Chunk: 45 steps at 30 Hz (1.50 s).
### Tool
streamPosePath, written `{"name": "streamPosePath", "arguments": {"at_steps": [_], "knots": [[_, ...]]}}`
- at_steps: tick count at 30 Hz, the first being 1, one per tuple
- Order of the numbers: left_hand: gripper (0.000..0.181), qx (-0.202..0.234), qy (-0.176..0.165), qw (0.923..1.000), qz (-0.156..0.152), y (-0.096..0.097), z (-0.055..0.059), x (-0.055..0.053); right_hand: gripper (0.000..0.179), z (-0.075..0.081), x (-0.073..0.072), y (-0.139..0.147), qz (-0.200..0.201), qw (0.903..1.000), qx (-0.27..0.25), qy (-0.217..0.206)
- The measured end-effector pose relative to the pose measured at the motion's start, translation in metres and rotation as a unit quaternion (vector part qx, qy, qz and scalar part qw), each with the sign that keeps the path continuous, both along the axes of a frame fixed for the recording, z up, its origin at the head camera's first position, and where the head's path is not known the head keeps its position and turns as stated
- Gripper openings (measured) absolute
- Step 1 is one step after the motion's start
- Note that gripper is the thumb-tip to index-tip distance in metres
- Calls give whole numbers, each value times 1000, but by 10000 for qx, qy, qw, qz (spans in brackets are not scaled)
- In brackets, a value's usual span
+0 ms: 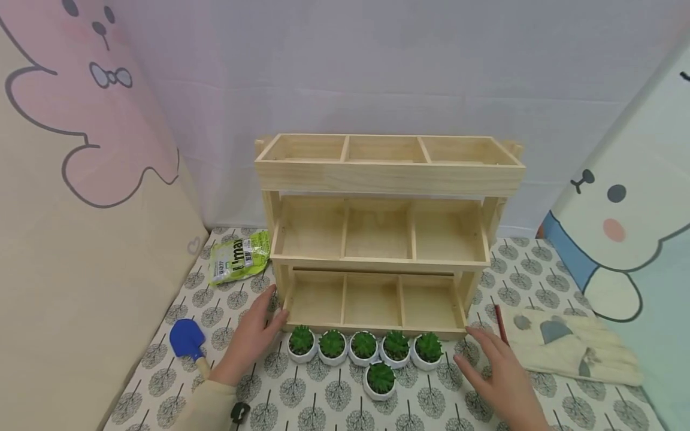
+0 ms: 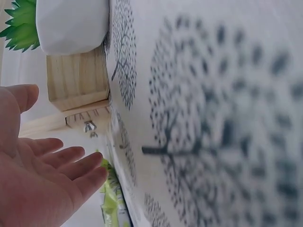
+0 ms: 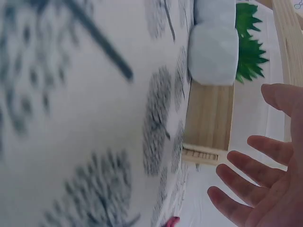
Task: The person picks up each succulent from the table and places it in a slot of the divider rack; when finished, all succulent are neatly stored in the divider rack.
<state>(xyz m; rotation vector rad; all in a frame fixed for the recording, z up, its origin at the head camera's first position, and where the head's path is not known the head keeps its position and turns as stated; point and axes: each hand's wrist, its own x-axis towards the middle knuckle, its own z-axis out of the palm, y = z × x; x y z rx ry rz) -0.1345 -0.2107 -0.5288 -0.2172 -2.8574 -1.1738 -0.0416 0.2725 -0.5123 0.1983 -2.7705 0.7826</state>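
Note:
A three-tier wooden planter rack (image 1: 388,177) stands in the middle, each tier split into three compartments. My left hand (image 1: 250,335) is at the lower left end of its bottom tier, fingers stretched out and thumb close to the corner. At the opposite end is my right hand (image 1: 501,374), its fingertips near the bottom tier's right corner. Both wrist views show the fingers spread and nothing held. Along the front of the bottom tier runs a row of small succulents in white pots (image 1: 364,360), and one more potted succulent (image 1: 380,380) sits before the row.
To the left lie a blue toy shovel (image 1: 187,339) and a green plastic bag (image 1: 239,257). A pair of pale gloves (image 1: 571,347) lies at the right, with a dark red stick (image 1: 502,323) beside it. Tree-patterned cloth (image 1: 318,413) covers the table; a white curtain (image 1: 377,66) hangs behind.

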Motion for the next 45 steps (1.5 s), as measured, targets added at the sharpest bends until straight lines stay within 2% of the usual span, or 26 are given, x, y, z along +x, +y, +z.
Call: {"name": "streamPosePath", "arguments": {"at_steps": [5, 8, 11, 15, 24, 33, 45], "knots": [[76, 370, -259, 9989, 124, 3, -4, -5, 57, -7, 4, -11, -56, 9991, -277, 306], [75, 683, -455, 9964, 226, 6, -5, -7, 54, -10, 6, -17, -154, 9987, -371, 320], [75, 961, -581, 9932, 318, 8, -4, -8, 55, -12, 8, -22, -117, 9989, -445, 71], [73, 1188, -552, 9909, 322, 10, -5, -9, 60, -13, 8, -29, -34, 9977, -615, -279], [67, 1638, -604, 9833, 506, 17, -6, -10, 68, -18, 2, -42, -55, 9886, -1137, -984], [65, 1898, -834, 9756, 717, 22, -10, -10, 72, -19, -4, -54, -99, 9815, -1524, -1159], [61, 2072, -892, 9724, 605, 21, -13, -7, 71, -20, -9, -60, -290, 9761, -1694, -1327]]}}
